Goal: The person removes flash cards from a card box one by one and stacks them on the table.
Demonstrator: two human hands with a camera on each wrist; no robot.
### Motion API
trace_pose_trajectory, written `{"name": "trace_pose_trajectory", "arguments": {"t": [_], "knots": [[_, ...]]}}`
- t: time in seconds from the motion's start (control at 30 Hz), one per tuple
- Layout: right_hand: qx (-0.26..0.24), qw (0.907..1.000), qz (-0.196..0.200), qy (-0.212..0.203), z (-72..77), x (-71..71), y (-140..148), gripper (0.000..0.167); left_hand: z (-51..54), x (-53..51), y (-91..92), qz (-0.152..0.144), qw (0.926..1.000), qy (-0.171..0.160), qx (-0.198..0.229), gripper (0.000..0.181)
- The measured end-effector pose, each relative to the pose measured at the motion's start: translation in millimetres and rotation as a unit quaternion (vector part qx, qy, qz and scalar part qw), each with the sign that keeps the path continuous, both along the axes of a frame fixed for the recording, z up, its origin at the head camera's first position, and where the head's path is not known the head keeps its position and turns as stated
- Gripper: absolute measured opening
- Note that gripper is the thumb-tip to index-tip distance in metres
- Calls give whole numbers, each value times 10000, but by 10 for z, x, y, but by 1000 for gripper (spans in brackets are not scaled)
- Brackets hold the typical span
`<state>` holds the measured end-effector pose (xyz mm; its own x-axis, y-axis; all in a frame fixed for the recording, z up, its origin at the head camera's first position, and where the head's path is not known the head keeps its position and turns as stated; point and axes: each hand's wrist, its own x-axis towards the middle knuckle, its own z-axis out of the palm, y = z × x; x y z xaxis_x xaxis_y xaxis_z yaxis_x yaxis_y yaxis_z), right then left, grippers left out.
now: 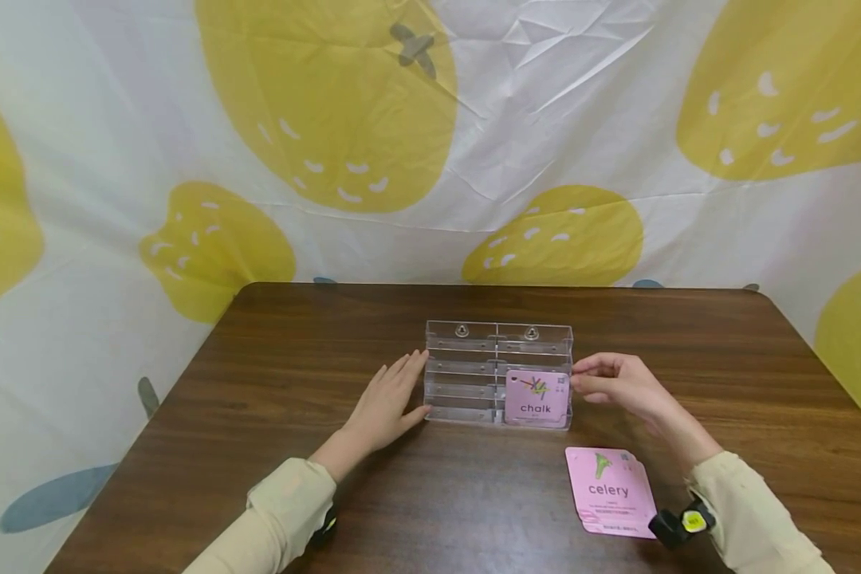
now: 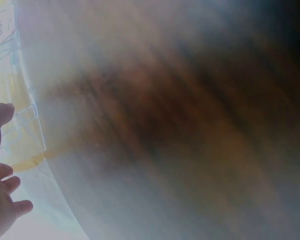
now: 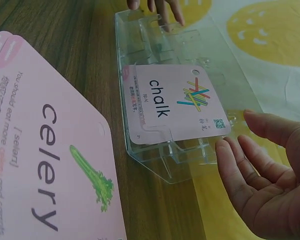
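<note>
A clear plastic rack (image 1: 461,391) with two columns of stepped pockets stands on the table. In its lower right pocket sits a pink card marked "chalk" (image 1: 538,399), facing front. My left hand (image 1: 383,402), fingers stretched out, touches the left side of the rack. At the right edge of the rack is my right hand (image 1: 624,388), its fingers loosely bent beside the card. The right wrist view shows that hand's thumb and fingers (image 3: 235,175) apart, with nothing held between them. Nearer the front right lies a stack of pink cards (image 1: 612,498), "celery" on top.
The brown wooden table (image 1: 294,343) has rounded far corners. Behind it hangs a white cloth (image 1: 373,231) printed with yellow fruit. The right wrist camera (image 1: 678,524) is close to the card stack. Most of the left wrist view is blurred.
</note>
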<state>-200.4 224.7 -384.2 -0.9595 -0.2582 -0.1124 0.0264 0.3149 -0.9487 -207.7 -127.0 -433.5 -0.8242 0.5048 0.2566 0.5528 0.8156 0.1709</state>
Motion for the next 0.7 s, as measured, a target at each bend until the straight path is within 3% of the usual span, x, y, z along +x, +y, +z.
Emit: {"name": "trace_pose_trajectory", "arguments": {"t": [0.13, 0.37, 0.7], "knots": [[26, 9998, -142, 131, -15, -12, -21, 43, 5, 5, 4, 16, 10000, 6, 18, 78], [-420, 9974, -306, 504, -245, -111, -39, 17, 9, 7, 7, 58, 10000, 6, -19, 78], [-342, 9949, -728, 617, -179, -15, -200, 33, 9, 7, 9, 23, 10000, 12, 26, 78]]}}
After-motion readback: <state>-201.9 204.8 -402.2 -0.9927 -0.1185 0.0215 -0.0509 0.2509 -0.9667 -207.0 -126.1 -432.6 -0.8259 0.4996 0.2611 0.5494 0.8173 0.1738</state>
